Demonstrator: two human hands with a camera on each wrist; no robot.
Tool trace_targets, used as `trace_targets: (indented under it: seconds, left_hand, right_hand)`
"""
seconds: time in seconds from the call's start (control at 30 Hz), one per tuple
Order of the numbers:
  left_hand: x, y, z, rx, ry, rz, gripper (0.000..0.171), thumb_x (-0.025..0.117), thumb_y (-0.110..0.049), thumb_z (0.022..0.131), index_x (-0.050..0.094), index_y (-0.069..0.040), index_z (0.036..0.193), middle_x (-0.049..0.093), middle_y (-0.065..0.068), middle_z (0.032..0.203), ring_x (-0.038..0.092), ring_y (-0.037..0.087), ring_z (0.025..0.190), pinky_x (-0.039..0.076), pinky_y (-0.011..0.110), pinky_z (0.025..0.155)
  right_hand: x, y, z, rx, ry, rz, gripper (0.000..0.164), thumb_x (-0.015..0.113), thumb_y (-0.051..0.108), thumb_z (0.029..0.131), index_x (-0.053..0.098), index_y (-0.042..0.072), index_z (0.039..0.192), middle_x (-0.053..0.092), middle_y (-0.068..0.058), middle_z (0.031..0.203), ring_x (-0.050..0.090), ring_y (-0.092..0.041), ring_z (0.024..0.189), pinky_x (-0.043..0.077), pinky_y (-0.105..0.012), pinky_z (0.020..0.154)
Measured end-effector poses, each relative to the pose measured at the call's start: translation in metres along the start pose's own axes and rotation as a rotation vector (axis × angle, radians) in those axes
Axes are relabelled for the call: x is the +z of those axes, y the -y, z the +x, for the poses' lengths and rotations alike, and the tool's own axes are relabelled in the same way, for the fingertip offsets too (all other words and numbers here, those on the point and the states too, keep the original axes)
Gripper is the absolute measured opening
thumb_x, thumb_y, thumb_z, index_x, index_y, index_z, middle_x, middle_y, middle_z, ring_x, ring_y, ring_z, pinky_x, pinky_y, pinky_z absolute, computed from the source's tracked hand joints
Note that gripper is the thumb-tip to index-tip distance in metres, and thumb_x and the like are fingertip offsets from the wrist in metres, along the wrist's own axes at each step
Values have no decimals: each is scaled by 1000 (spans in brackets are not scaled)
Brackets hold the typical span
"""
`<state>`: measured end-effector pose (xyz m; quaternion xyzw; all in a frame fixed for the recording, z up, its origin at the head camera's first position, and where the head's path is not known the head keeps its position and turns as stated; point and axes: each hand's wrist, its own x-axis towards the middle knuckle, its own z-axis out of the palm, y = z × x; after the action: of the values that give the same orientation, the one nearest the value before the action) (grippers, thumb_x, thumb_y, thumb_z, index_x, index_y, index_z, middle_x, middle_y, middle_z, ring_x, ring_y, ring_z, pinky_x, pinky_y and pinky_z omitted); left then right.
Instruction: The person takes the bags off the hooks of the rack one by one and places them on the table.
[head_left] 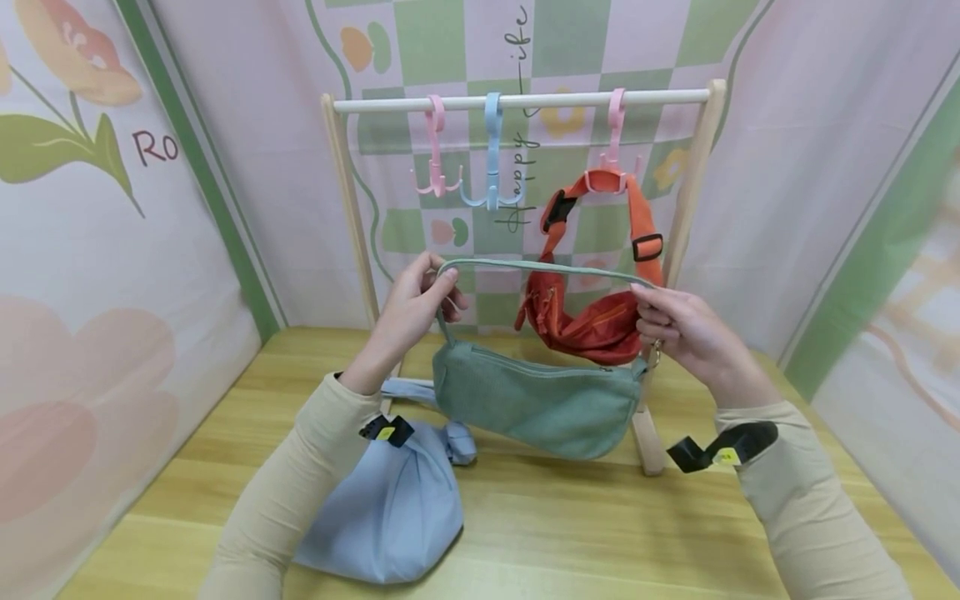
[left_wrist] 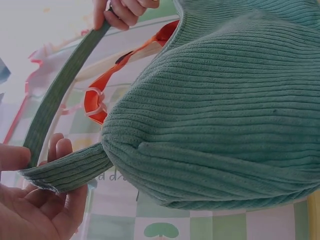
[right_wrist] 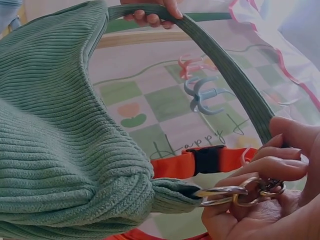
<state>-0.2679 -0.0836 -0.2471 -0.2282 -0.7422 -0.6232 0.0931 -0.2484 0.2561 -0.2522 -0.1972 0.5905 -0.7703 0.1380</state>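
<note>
Grip condition: my 2 hands were engaged. My left hand [head_left: 420, 298] pinched the strap [head_left: 540, 267] of the green corduroy bag [head_left: 536, 408] between thumb and fingers, at the bend above the bag's left end. My right hand [head_left: 686, 323] pinched the same strap near its opposite end, with metal rings [right_wrist: 220, 191] lying against the lower fingers.

Handling assessment: in my judgement, sound work at this step required the 2 hands level, the strap flat and untwisted, and the gap between strap and bag kept wide. A light pinch seemed sufficient, as the cloth looked soft. The rings warranted care, since they could have caught on my fingers.

Position: the bag hung below and between my hands, zip edge uppermost, that edge sloping slightly down toward my right. The red-orange waist bag [head_left: 596, 333] hung behind the strap from a pink hook [head_left: 615, 133], nearer my right hand. A blue hook [head_left: 492, 150] stood beyond the strap, nearer my left. A pale blue bag [head_left: 397, 517] lay on the table [head_left: 540, 542], beside my left forearm.
</note>
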Motion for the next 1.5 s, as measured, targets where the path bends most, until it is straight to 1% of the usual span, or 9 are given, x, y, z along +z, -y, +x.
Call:
trace_targets:
  seconds: [0.1, 0.23, 0.4, 0.5, 0.6, 0.8, 1.03, 1.27, 1.5]
  left_hand:
    - [-1, 1, -1, -11, -11, 6, 17, 48, -21, 100, 50, -5, 96, 64, 10, 73, 62, 21, 60, 56, 37, 64]
    - [-3, 3, -2, -21, -34, 19, 27, 49, -25, 99, 50, 2, 95, 64, 10, 73, 61, 22, 60, 56, 41, 64]
    - [-4, 5, -3, -48, -62, 7, 33, 50, -30, 99, 49, 0, 86, 62, 10, 72, 62, 21, 61, 56, 39, 61]
    - [-4, 6, -4, -80, -77, -11, 35, 50, -34, 98, 48, -4, 81, 61, 9, 71, 61, 20, 61, 56, 34, 58]
    - [-5, 7, -5, -105, -80, -19, 37, 50, -37, 98, 48, -5, 80, 60, 8, 69, 60, 19, 59, 55, 33, 57]
    - [-4, 9, -7, -131, -79, -22, 40, 47, -41, 98, 51, -4, 82, 61, 8, 66, 60, 18, 54, 56, 35, 56]
    - [-4, 12, -9, -144, -84, -9, 49, 44, -46, 98, 52, -1, 79, 62, 10, 66, 61, 19, 52, 57, 39, 55]
    - [-4, 15, -11, -149, -83, -16, 49, 43, -45, 99, 49, -3, 74, 62, 9, 65, 62, 20, 50, 57, 39, 54]
    - [-3, 18, -14, -137, -91, -29, 49, 44, -44, 98, 50, -2, 74, 61, 8, 64, 62, 20, 49, 57, 40, 54]
  right_hand:
    - [-2, -1, 0, 11, -5, 4, 37, 43, 15, 101, 42, 16, 65, 16, -1, 62, 10, -16, 55, 31, -20, 57]
    - [-4, -3, 0, 34, -35, 28, 29, 45, 11, 100, 55, 13, 73, 20, 1, 60, 21, -15, 57, 40, -23, 63]
    - [-4, -7, 1, 55, -93, 20, 19, 49, 4, 97, 59, 12, 83, 48, 4, 60, 49, -12, 64, 41, -26, 60]
    - [-3, -8, 2, 60, -111, 40, 17, 50, 0, 95, 60, 10, 87, 63, 2, 68, 56, -14, 67, 44, -26, 61]
    - [-2, -10, 3, 59, -116, 47, 15, 52, -2, 93, 60, 10, 90, 65, 2, 73, 58, -15, 67, 47, -27, 62]
    - [-6, -17, 1, -14, -31, 96, 24, 45, -14, 90, 53, 6, 100, 49, 2, 72, 60, -14, 74, 50, -24, 69]
    - [-10, -22, 0, -60, 37, 80, 34, 41, -19, 88, 48, 6, 110, 41, 1, 80, 43, -11, 74, 46, -20, 69]
    - [-10, -25, 0, -50, -28, 70, 21, 50, -11, 91, 56, 6, 100, 52, 0, 86, 54, -12, 81, 50, -21, 75]
    - [-10, -25, -1, -45, -33, 54, 20, 46, -3, 97, 58, 10, 105, 58, 2, 91, 56, -10, 82, 46, -21, 74]
